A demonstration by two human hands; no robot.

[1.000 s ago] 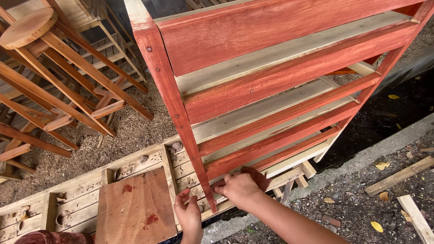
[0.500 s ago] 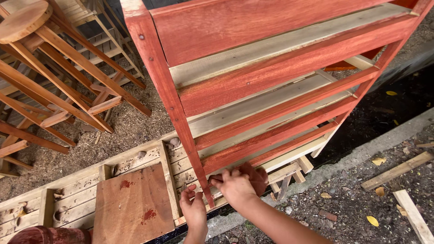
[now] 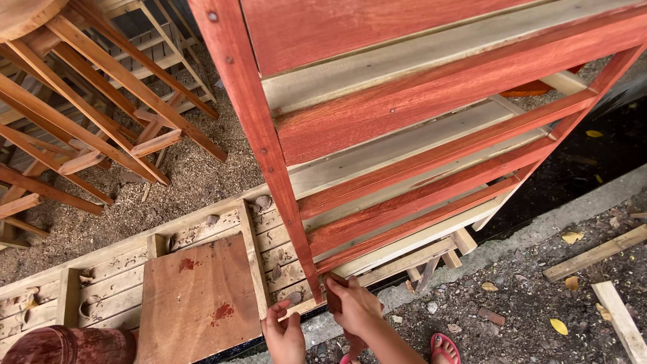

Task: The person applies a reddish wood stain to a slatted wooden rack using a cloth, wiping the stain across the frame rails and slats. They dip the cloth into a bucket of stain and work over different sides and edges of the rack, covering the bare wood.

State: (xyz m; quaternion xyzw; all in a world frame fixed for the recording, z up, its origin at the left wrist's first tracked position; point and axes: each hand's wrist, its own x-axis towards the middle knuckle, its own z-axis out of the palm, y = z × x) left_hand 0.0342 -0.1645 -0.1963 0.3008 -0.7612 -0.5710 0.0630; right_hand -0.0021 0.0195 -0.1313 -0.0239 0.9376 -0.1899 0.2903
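Where the red-stained shelf frame (image 3: 431, 128) meets the pale slatted pallet (image 3: 202, 249), the right hand (image 3: 354, 303) closes its grip on a dark stained cloth (image 3: 333, 300) at the frame's smooth upright post. The left hand (image 3: 283, 334) rests beside it, fingers loosely spread, holding nothing. A flat, red-spotted board (image 3: 199, 300) lies nearby.

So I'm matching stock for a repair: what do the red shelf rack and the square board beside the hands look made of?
Red shelf rack: wood, judging by visible grain, with a red stain or paint on frame and rails; the shelf boards look bare and pale. Square board: apparently plywood or flat plank, brown, unfinished, with red splotches. Both hands, left hand and right hand, are at the rack's foot.
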